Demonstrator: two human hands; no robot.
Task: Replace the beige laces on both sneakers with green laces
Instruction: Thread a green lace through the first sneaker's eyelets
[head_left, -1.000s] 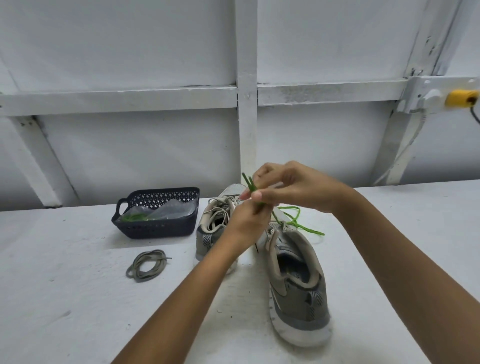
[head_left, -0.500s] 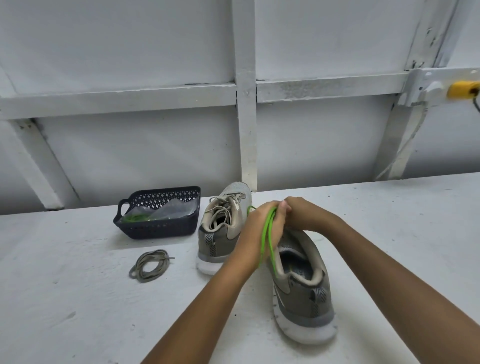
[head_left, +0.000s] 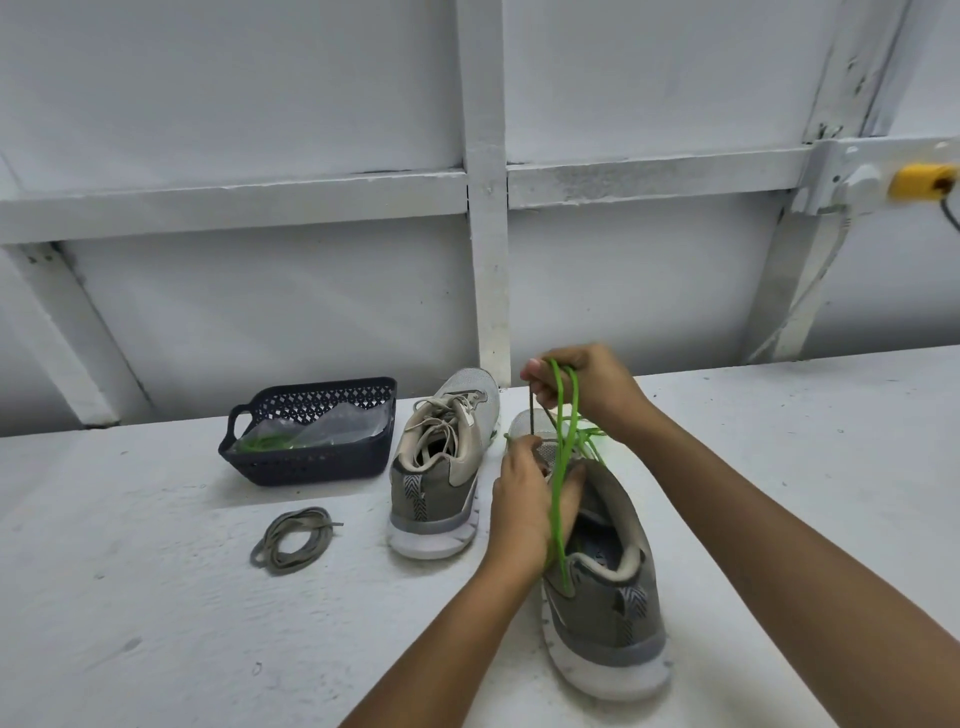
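Head view: no legible writing; right hand (head_left: 587, 389) pinches green lace (head_left: 563, 457).

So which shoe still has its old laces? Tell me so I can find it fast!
Start at the dark basket on the white table. The sneaker right beside it, standing alone with no hands on it, is the one. Its beige laces are still threaded, while the other sneaker has a green lace being pulled through it.

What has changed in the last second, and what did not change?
The right hand dipped to the right sneaker, then rose again, pulling the green lace up. The left hand dropped onto the sneaker's tongue. The left sneaker, basket and beige lace stayed put.
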